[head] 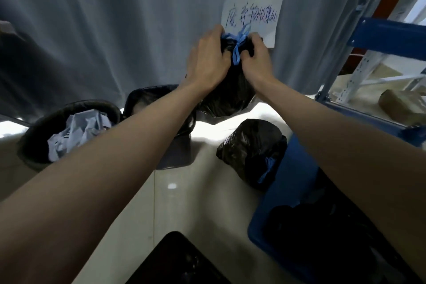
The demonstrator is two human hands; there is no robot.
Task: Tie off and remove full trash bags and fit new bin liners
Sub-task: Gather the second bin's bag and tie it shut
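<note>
Two hands meet at the neck of a full black trash bag [227, 97], lifted up in front of the grey curtain [115, 18] at the far side of the room. The left hand [208, 59] curls its fingers round the gathered plastic on the left of the neck, and the right hand [257, 59] pinches the plastic on the right. Between them runs the blue drawstring [237, 49], looped and standing up from the neck, so I judge the knot is being tightened while the bag hangs clear of the floor, its own weight keeping the neck taut.

Just behind the hands a handwritten paper sign [260, 9] is fixed to the curtain; it seems to mark this corner as the collection spot, which would explain why the bags gather here.

Nearer and to the right, a second black bag [251, 150] lies on the pale floor [179, 203], already closed with a blue tie [265, 170], touching the corner of a blue crate [288, 191] that holds dark material I cannot make out.

Left of the arms stand two bins: a round one [34, 145] lined in black and stuffed with crumpled pale paper, still waiting its turn, and a second lined bin [143, 97] partly hidden behind the left forearm. A blue metal rack [387, 34] rises at the far right.
</note>
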